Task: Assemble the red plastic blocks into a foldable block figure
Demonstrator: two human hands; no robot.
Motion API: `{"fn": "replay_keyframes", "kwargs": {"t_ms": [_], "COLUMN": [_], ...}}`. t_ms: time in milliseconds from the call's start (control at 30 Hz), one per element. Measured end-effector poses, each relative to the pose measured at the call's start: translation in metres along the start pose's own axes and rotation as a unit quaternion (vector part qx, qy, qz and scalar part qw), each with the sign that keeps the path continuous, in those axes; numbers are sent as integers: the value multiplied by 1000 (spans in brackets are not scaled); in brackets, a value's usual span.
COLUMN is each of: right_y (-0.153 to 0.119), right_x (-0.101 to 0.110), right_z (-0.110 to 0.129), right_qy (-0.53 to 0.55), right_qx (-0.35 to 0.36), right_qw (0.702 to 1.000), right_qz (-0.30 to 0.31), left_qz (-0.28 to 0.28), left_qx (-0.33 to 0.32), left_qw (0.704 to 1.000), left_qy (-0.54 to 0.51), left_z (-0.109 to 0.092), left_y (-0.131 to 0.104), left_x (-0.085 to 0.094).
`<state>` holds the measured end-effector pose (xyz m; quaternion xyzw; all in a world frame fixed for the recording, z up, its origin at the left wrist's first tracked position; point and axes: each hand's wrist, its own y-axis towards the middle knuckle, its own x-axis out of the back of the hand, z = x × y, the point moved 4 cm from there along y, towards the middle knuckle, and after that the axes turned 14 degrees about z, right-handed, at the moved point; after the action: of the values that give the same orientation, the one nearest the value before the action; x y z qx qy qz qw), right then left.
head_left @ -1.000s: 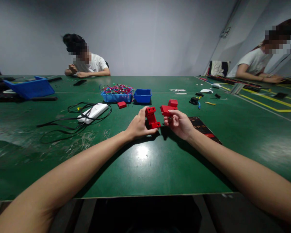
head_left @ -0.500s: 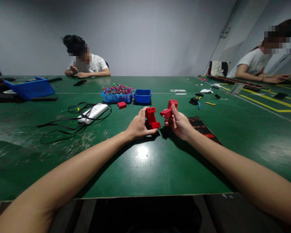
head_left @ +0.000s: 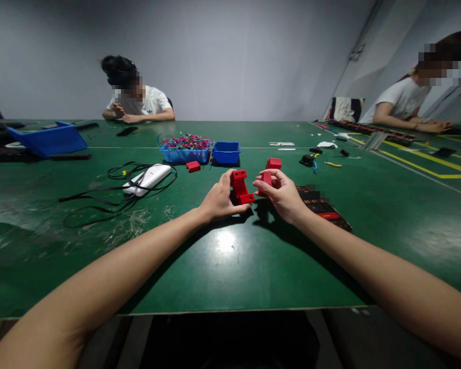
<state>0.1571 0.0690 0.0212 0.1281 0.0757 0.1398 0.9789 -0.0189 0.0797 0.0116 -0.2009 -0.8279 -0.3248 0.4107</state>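
Note:
Near the middle of the green table (head_left: 230,266), my left hand (head_left: 219,199) grips a red bracket-like part (head_left: 241,187) with holes in its ends. Just to the right, my right hand (head_left: 282,193) pinches a small red block (head_left: 265,182) between thumb and fingers. A narrow gap separates the two held pieces. Behind my right hand lies another red block (head_left: 274,163). One more red block (head_left: 193,166) rests in front of a blue bin (head_left: 186,155) heaped with coloured wires.
A second blue bin (head_left: 226,154) stands beside the wire bin. A white power strip (head_left: 148,180) with black cords lies left. A phone-like device (head_left: 325,207) sits by my right wrist. Two people (head_left: 148,102) work at the far side and right.
The red piece in my right hand has been turned and now stands upright, with my fingers shifted round it. My left hand and its bracket look unmoved.

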Motion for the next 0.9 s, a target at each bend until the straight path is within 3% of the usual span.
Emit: {"fn": "replay_keyframes", "kwargs": {"t_ms": [433,733,900], "right_y": [-1,0,0], "right_x": [0,4,6], "right_z": [1,-2,3], "right_qy": [-79,-87,-200], "right_qx": [20,0,30], "right_qw": [996,996,979], "right_qz": [35,-15,-27], "left_qz": [2,11,10], "left_qx": [1,6,5], "left_qw": [1000,1000,1000], "left_qy": [-8,-12,-5], "left_z": [-3,-3,-3], "left_y": [0,0,0], "left_x": [1,1,1]}}
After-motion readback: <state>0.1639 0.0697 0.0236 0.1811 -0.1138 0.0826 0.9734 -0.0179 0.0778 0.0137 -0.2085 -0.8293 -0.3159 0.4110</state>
